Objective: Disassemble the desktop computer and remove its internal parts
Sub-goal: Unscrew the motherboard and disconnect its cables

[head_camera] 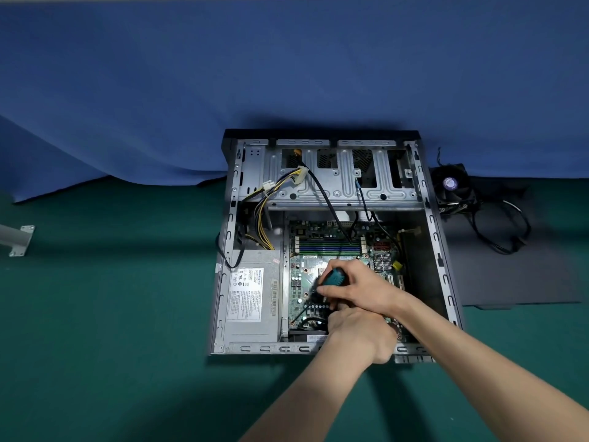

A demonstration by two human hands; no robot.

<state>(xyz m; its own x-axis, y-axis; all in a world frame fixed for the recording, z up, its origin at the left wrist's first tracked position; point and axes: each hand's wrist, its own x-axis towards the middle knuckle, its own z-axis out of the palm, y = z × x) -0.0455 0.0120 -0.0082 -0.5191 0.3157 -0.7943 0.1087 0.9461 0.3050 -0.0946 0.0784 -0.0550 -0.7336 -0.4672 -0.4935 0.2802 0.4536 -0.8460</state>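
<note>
An open desktop case (228, 237) lies flat on green cloth. Inside it sit a green motherboard (331, 247), a silver power supply (251, 295) at the left and a metal drive cage (344, 183) at the far end. My right hand (360, 287) grips the teal handle of a screwdriver (333, 277), whose shaft slants down-left to a screw near the board's front left corner. My left hand (358, 330) is closed just below, near the shaft. Its fingers are hidden, so I cannot tell whether it holds anything.
A removed black cooling fan (451, 186) with its cable (500, 231) lies to the right of the case on a dark panel (522, 275). A blue cloth (287, 74) hangs behind. A grey metal bracket (17, 239) juts in at the left edge.
</note>
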